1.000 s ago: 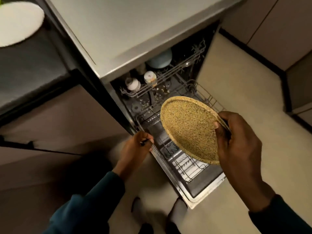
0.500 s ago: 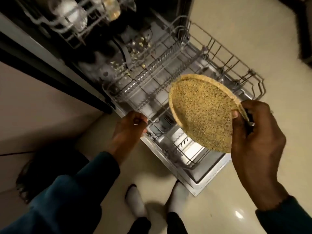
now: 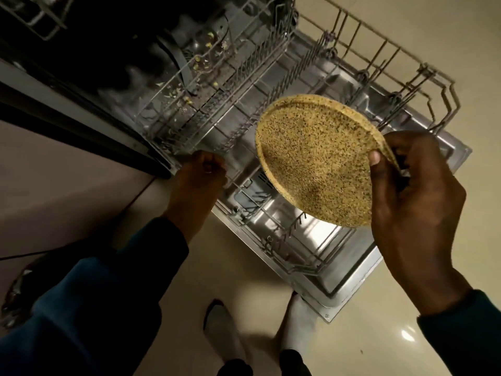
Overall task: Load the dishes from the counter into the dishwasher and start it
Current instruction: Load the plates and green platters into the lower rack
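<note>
A speckled tan plate [image 3: 315,161] hangs tilted on edge over the dishwasher's lower rack [image 3: 423,74]. My right hand [image 3: 414,196] pinches its right rim, thumb on the front face. The wire rack is pulled out over the open dishwasher door [image 3: 349,283] and holds no dishes that I can see. My left hand [image 3: 198,180] grips the rack's near left rim, fingers curled around the wire. Food scraps lie on the dark tub floor [image 3: 195,66] behind the rack.
A corner of the upper rack [image 3: 32,14] shows at the top left. A beige cabinet front [image 3: 62,180] stands left of the door. My feet [image 3: 225,332] in grey socks stand on the pale floor close to the door's front corner.
The view has dropped closer to the dishwasher; the counter is out of sight. The lower rack has come farther out over the door under my left hand. The plate stays in my right hand.
</note>
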